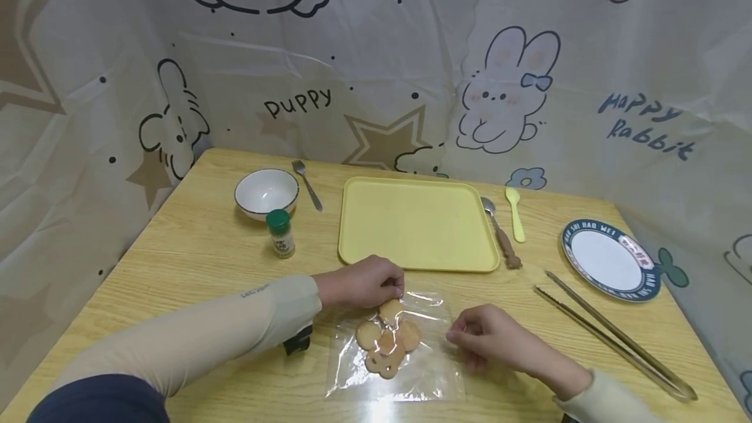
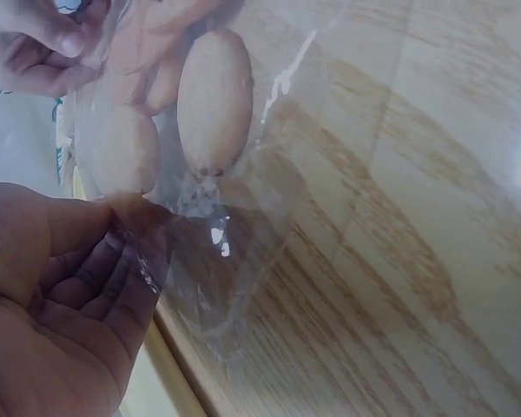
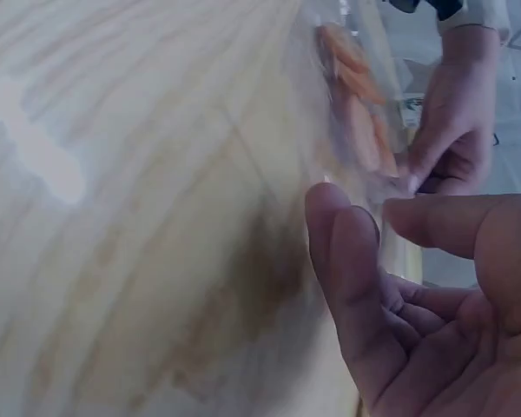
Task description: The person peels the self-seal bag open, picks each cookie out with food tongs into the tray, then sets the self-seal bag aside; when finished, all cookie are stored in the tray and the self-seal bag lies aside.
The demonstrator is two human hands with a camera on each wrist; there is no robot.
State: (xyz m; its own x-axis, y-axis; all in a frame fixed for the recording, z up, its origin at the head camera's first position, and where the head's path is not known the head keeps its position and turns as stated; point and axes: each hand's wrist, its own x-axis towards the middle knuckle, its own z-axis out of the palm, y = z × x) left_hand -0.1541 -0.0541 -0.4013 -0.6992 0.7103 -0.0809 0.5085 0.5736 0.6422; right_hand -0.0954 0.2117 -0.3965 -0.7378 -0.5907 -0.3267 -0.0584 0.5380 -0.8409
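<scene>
A clear plastic bag (image 1: 431, 371) lies on the table with several round, light-brown biscuits (image 1: 390, 344) inside. At its far edge my left hand (image 1: 367, 282) pinches the plastic between thumb and fingers; the left wrist view shows the same left hand (image 2: 69, 287) with the film at its fingertips. Beside the bag's right edge is my right hand (image 1: 490, 341), fingers bent loosely. In the right wrist view a narrow gap separates the right hand's (image 3: 417, 287) thumb from its fingertips, and I see nothing held there.
Beyond the bag lies a yellow tray (image 1: 417, 224). To its left are a white bowl (image 1: 267, 193), a fork (image 1: 308, 186) and a green-capped shaker (image 1: 281, 235). On the right are a brown-handled spoon (image 1: 502, 237), a yellow spoon (image 1: 515, 214), a plate (image 1: 611, 260) and metal tongs (image 1: 617, 338).
</scene>
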